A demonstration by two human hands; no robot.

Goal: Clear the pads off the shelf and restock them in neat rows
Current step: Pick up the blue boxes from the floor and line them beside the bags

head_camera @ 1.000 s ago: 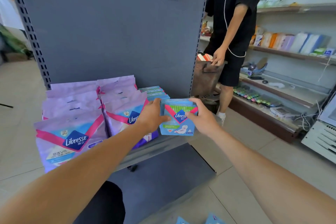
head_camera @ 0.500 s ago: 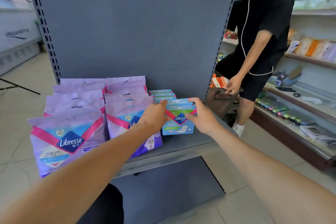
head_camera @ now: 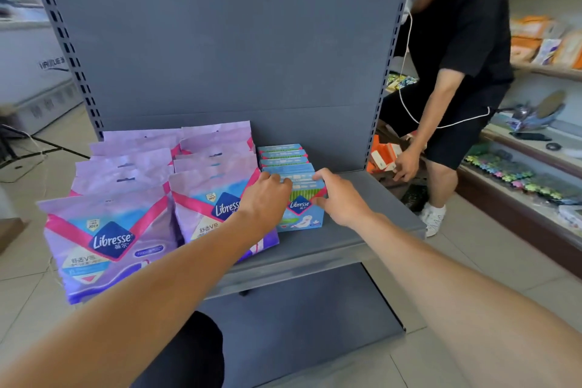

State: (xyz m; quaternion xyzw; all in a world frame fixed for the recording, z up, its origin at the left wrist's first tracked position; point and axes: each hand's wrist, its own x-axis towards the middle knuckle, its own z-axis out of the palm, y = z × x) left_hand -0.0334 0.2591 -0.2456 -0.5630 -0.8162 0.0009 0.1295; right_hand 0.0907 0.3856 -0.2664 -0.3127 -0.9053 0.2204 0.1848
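Blue pack [head_camera: 300, 209]: lowered since earlier, now on shelf [head_camera: 374, 230], front of blue row; left hand [head_camera: 266, 201] and right hand [head_camera: 341, 200] grip its sides; risk: shove topples purple packs [head_camera: 110, 239] alongside

The front purple plastic pad pack [head_camera: 110, 242], lower left of the frame, carries "Libresse" in white on a dark blue diamond, with "舒适V感" beneath it. The second purple plastic pad pack [head_camera: 208, 211], at centre, carries "Libresse" partly covered by a hand, and "舒适V感". The small blue cardboard pad box [head_camera: 300, 214] carries "Libresse". Smaller print is illegible.
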